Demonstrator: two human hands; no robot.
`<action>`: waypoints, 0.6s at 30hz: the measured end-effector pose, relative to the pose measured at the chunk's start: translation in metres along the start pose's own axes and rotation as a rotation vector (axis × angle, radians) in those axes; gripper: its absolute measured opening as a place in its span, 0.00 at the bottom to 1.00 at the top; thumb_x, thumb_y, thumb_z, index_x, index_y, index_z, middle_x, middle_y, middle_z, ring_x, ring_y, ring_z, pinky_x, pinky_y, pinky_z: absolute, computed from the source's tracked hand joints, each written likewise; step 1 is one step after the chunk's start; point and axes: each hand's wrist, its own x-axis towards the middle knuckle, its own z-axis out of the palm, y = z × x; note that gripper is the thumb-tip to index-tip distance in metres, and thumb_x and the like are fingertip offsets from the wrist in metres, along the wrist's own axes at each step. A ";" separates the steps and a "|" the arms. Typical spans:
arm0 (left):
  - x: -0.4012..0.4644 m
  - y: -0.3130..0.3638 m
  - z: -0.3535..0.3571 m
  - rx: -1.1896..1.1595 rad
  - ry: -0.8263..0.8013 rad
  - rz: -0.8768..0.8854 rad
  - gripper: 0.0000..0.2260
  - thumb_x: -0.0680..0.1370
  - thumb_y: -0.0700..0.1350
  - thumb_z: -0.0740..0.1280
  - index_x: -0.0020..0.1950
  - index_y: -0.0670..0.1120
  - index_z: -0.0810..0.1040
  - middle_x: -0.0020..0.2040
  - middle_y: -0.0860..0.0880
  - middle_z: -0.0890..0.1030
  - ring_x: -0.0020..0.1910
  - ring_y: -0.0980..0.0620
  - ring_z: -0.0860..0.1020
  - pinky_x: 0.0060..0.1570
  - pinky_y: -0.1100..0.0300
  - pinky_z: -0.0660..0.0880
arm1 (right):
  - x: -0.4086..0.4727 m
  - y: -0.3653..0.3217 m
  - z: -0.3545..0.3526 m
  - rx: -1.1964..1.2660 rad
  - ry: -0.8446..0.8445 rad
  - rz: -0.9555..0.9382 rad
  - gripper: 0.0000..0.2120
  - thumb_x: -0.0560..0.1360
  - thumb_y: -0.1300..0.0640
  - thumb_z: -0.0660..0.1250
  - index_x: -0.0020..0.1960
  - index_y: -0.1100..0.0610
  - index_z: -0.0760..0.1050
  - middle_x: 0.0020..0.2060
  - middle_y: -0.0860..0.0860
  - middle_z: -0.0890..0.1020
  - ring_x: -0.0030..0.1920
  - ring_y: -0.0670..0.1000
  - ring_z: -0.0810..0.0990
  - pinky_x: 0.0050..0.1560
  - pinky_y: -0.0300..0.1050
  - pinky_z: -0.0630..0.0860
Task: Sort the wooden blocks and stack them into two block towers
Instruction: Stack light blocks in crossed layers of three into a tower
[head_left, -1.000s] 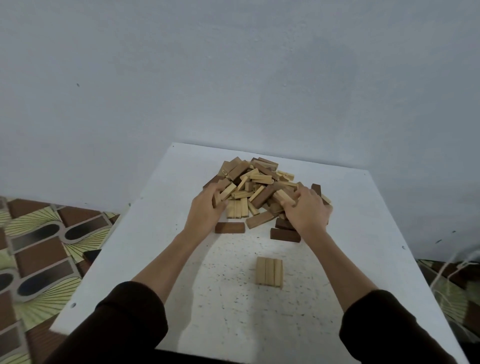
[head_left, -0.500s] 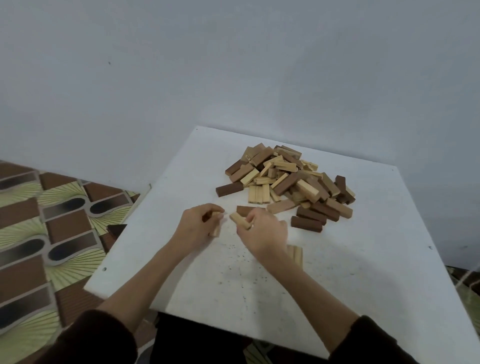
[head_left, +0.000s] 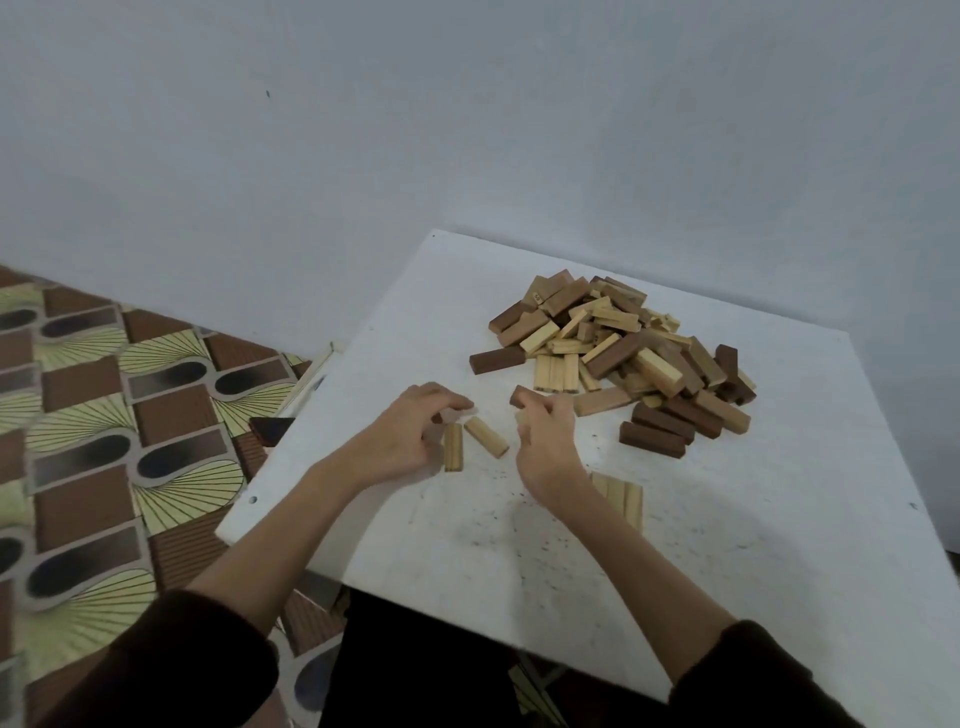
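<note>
A mixed pile of light and dark wooden blocks (head_left: 613, 353) lies at the back right of the white table (head_left: 753, 519). Three light blocks (head_left: 621, 496) lie side by side as a flat row, partly hidden by my right forearm. Between my hands two more light blocks rest on the table, one lengthwise (head_left: 453, 448) and one diagonal (head_left: 485, 436). My left hand (head_left: 410, 436) has curled fingers pinching the far end of the lengthwise block. My right hand (head_left: 545, 441) is curled around a light block, of which only a sliver shows. A dark block (head_left: 519, 395) lies just behind its fingers.
A lone dark block (head_left: 496, 359) sits left of the pile. The table's left edge (head_left: 270, 467) is close to my left hand, with patterned floor (head_left: 104, 415) below. A plain wall (head_left: 467, 130) stands behind the table.
Both hands pulled back from the pile toward the near left of the table carrying light blocks. Two light blocks now lie between them. My view swung left.
</note>
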 end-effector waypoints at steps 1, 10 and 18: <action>0.000 -0.001 0.001 0.000 -0.020 0.008 0.25 0.70 0.32 0.70 0.65 0.47 0.74 0.60 0.53 0.72 0.55 0.55 0.68 0.48 0.74 0.65 | 0.000 0.000 0.001 -0.037 -0.015 -0.017 0.22 0.77 0.70 0.56 0.70 0.59 0.65 0.64 0.57 0.62 0.63 0.56 0.64 0.64 0.44 0.66; 0.002 0.005 0.012 -0.034 -0.006 0.050 0.26 0.71 0.37 0.72 0.67 0.44 0.71 0.63 0.50 0.72 0.61 0.52 0.66 0.54 0.69 0.63 | 0.008 -0.012 0.013 0.014 0.024 -0.078 0.24 0.79 0.65 0.58 0.74 0.61 0.58 0.61 0.60 0.65 0.59 0.57 0.67 0.60 0.45 0.67; 0.005 0.003 0.024 -0.106 0.073 0.049 0.29 0.71 0.41 0.73 0.71 0.46 0.66 0.65 0.50 0.70 0.62 0.56 0.63 0.57 0.67 0.64 | -0.002 -0.002 0.023 0.147 0.226 -0.091 0.21 0.76 0.70 0.56 0.69 0.61 0.67 0.54 0.53 0.76 0.60 0.52 0.66 0.62 0.49 0.67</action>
